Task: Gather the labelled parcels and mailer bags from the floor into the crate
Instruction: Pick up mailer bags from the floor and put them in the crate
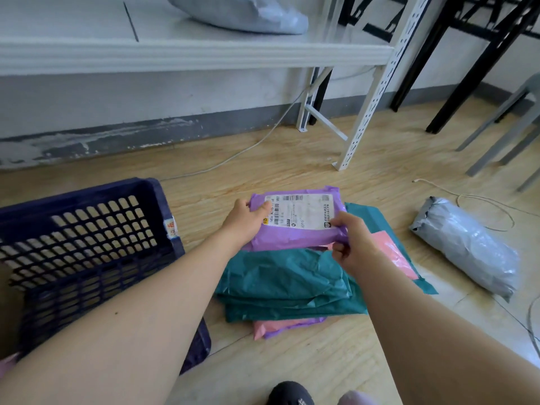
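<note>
A purple mailer bag (295,235) with a white shipping label lies on top of a pile on the wooden floor. My left hand (244,222) grips its left edge and my right hand (352,244) pinches its lower right corner. Under it lie teal mailer bags (280,285), a pink bag (400,255) to the right, and pink and purple edges poking out at the pile's front. A dark blue slatted crate (87,229) stands to the left of the pile. A grey mailer bag (467,247) lies apart on the floor at the right.
White metal shelving (365,118) stands behind the pile, with a grey bag (248,13) on its shelf. Black table legs and grey stool legs are at the back right. White cables (482,206) run across the floor. My shoe shows at the bottom edge.
</note>
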Motion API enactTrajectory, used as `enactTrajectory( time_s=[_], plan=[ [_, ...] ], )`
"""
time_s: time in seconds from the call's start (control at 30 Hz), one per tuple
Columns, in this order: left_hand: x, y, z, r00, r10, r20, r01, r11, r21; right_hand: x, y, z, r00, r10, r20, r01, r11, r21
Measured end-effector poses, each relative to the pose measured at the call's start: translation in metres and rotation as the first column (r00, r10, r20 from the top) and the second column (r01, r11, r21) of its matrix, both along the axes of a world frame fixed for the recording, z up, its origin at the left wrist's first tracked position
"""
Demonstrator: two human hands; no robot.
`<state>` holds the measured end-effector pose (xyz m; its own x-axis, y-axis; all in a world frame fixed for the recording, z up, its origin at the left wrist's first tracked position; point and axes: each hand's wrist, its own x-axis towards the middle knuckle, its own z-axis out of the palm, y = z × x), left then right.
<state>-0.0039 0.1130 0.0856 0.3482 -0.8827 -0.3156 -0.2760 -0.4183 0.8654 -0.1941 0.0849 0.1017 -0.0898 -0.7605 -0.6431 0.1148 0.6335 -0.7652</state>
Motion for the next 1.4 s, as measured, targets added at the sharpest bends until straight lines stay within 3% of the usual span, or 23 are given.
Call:
enactTrajectory(
  time_s=[0.17, 0.27, 0.4, 0.47, 0.6, 0.77, 1.03, 1.23, 1.4],
  plan=[
    [0.059, 0.029, 0.045, 0.968, 0.244, -0.068, -0.245, 0.969, -0.020, 0.043, 0.022, 0.035, 0.915, 0.392, -0.093, -0.395, 0.919, -0.019],
    [0.100, 0.063, 0.069, 0.939, 0.343, -0.020, -0.344, 0.938, -0.040, 0.086, 0.042, 0.052, 0.775, 0.616, -0.143, -0.624, 0.782, -0.016],
    [0.160, 0.125, 0.089, 0.874, 0.485, -0.035, -0.486, 0.873, -0.033, 0.155, 0.066, 0.061, 0.599, 0.787, -0.148, -0.800, 0.597, -0.065],
    [0.187, 0.154, 0.093, 0.848, 0.529, -0.027, -0.530, 0.848, -0.008, 0.186, 0.079, 0.063, 0.570, 0.814, -0.112, -0.819, 0.553, -0.152],
    [0.237, 0.207, 0.086, 0.780, 0.625, -0.025, -0.625, 0.781, 0.008, 0.249, 0.110, 0.064, 0.637, 0.770, 0.020, -0.733, 0.614, -0.292],
    [0.276, 0.263, 0.064, 0.707, 0.707, 0.009, -0.702, 0.701, 0.128, 0.298, 0.149, 0.044, 0.577, 0.815, -0.053, -0.802, 0.553, -0.224],
    [0.285, 0.328, 0.053, 0.774, 0.622, 0.114, -0.598, 0.661, 0.454, 0.344, 0.200, 0.003, 0.277, 0.936, -0.218, -0.961, 0.275, -0.043],
    [0.310, 0.350, 0.036, 0.866, 0.441, 0.236, -0.488, 0.643, 0.591, 0.365, 0.234, -0.027, 0.159, 0.960, -0.232, -0.982, 0.178, 0.060],
    [0.313, 0.355, 0.025, 0.909, 0.219, 0.355, -0.415, 0.566, 0.713, 0.373, 0.249, -0.046, 0.065, 0.964, -0.258, -0.984, 0.105, 0.143]
  ],
)
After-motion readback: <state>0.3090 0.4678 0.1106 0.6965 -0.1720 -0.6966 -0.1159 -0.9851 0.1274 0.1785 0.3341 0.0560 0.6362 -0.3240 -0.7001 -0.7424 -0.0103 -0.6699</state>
